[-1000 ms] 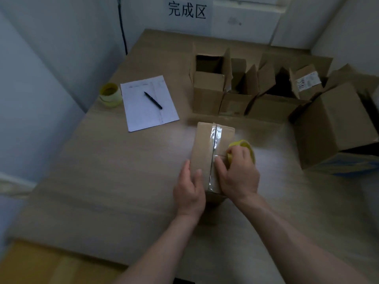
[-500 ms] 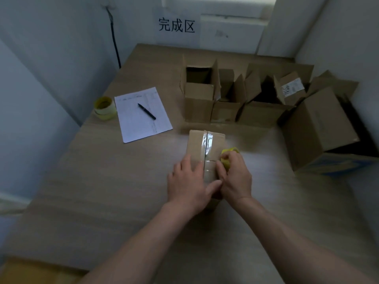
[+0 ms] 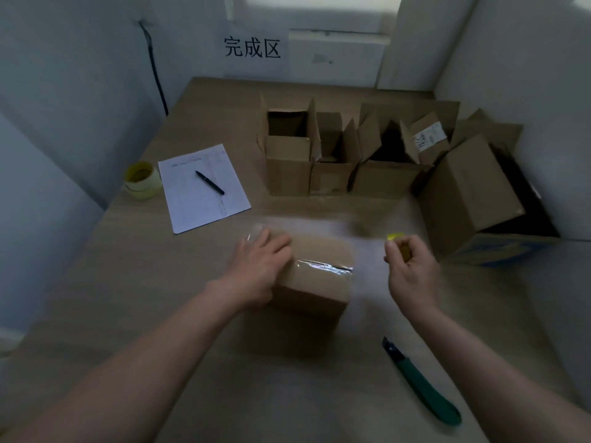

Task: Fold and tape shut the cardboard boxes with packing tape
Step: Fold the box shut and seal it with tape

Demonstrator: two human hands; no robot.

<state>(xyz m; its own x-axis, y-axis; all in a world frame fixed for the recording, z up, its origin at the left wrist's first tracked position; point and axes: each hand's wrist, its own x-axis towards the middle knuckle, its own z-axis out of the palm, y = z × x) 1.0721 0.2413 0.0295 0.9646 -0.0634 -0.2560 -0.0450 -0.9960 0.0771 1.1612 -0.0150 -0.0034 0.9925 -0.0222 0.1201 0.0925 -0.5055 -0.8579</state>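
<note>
Cardboard box (image 3: 315, 282) under flat, relaxed left hand (image 3: 257, 266), yellow tape roll (image 3: 399, 246) gripped by right hand (image 3: 412, 273) at 3 o'clock: risk of wrinkled tape if pulled crooked.

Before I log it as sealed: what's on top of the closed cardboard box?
A shiny clear tape strip and the left hand lie on the closed cardboard box; the hand covers its left end.

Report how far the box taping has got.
Done: tape runs along the top seam of the near box. In hand: the left hand rests on that box, and the right hand grips the tape roll. Left: the open boxes behind still stand unfolded.
</note>
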